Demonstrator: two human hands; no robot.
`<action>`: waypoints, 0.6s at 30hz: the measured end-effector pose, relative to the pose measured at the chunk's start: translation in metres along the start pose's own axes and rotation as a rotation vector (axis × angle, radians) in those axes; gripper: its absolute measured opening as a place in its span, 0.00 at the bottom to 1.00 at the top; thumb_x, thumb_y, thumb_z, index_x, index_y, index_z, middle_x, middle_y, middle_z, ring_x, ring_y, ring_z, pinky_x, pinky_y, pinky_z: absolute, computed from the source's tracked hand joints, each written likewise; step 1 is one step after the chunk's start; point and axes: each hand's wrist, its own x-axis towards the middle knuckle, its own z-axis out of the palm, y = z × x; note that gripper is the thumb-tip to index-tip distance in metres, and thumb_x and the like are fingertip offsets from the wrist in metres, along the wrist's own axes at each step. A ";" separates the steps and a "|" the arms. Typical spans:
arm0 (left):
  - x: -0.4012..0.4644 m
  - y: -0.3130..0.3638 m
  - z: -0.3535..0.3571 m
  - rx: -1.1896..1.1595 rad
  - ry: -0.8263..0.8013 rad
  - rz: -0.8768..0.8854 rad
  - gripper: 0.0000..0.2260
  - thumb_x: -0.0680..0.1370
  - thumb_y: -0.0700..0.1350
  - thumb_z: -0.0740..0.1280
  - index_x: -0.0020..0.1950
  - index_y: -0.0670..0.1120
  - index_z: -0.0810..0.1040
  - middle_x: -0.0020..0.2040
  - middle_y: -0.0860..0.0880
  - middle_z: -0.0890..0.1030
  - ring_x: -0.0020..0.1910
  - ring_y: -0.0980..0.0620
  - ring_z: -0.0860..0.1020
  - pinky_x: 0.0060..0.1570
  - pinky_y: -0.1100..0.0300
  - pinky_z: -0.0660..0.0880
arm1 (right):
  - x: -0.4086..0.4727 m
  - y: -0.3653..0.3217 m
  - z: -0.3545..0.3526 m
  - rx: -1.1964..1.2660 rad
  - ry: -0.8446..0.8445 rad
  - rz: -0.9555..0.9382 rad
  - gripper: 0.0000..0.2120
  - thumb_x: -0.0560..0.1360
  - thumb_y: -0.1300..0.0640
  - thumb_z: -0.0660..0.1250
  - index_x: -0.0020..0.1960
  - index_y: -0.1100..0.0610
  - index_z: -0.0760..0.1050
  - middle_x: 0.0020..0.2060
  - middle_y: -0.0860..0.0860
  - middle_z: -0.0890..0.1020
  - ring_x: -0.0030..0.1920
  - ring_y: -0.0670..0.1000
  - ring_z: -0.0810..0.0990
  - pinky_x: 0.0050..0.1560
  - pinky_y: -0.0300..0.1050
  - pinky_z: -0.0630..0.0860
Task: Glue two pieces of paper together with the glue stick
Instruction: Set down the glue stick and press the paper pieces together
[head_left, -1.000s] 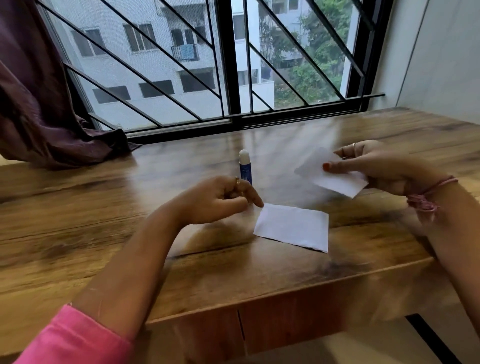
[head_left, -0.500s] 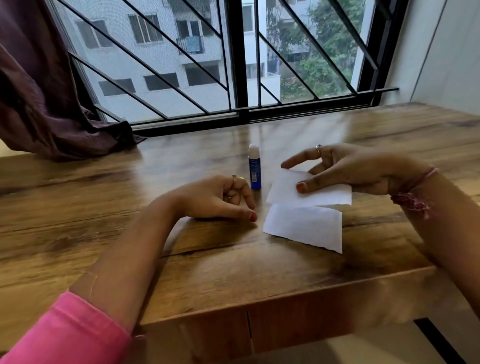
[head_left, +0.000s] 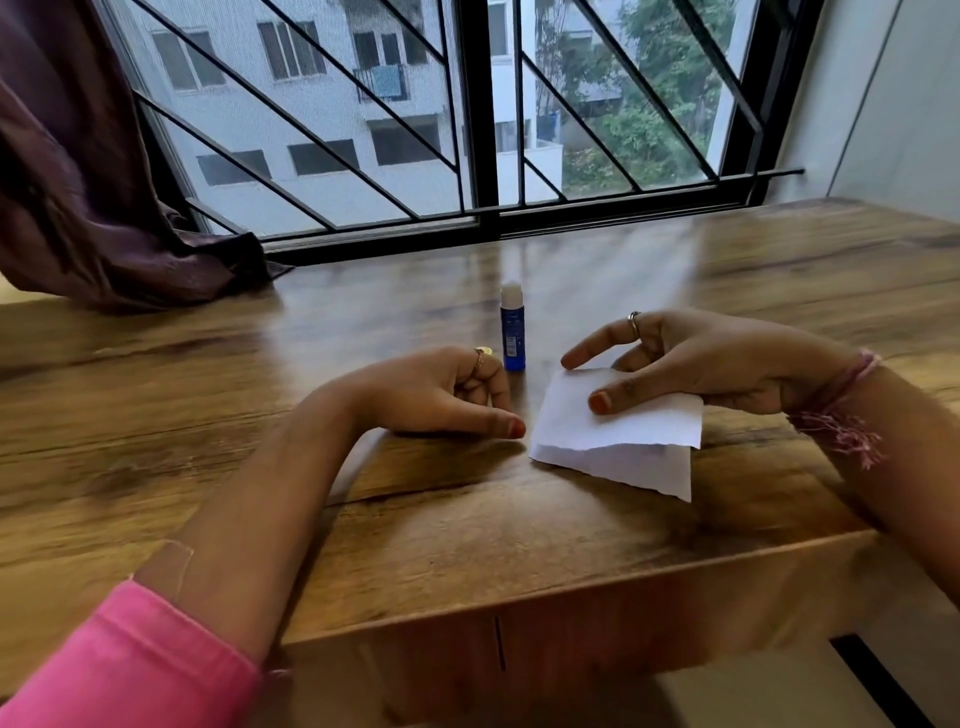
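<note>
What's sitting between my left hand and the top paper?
Nothing; the head view shows only a thin strip of bare table between left hand and top paper.

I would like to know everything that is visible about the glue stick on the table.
The glue stick is a small cylinder with a blue body and a white cap, closed, and it looks like plastic. Its label is too small to read. It stands upright on the wooden table, just behind the curled fingers of the left hand; whether they touch it cannot be told. The paper lies to its right, apart from it.
</note>
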 end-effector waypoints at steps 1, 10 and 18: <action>0.000 0.000 0.000 0.000 -0.002 -0.002 0.06 0.73 0.50 0.72 0.41 0.50 0.77 0.26 0.59 0.74 0.27 0.62 0.70 0.27 0.71 0.66 | 0.000 0.000 0.001 -0.003 0.002 0.002 0.22 0.65 0.61 0.75 0.58 0.54 0.79 0.38 0.53 0.86 0.33 0.51 0.84 0.27 0.37 0.78; 0.001 0.001 0.001 0.019 0.010 -0.014 0.07 0.73 0.51 0.72 0.40 0.52 0.77 0.26 0.60 0.74 0.27 0.63 0.70 0.27 0.72 0.66 | 0.002 0.002 0.003 -0.031 -0.013 0.008 0.23 0.64 0.60 0.76 0.58 0.53 0.78 0.35 0.51 0.85 0.32 0.50 0.83 0.27 0.37 0.77; 0.001 0.001 0.001 0.026 0.014 -0.019 0.07 0.73 0.52 0.72 0.40 0.51 0.77 0.26 0.60 0.74 0.26 0.64 0.70 0.27 0.73 0.65 | 0.001 0.002 0.005 -0.076 -0.009 -0.013 0.24 0.63 0.58 0.76 0.58 0.52 0.78 0.36 0.51 0.85 0.35 0.51 0.84 0.29 0.38 0.78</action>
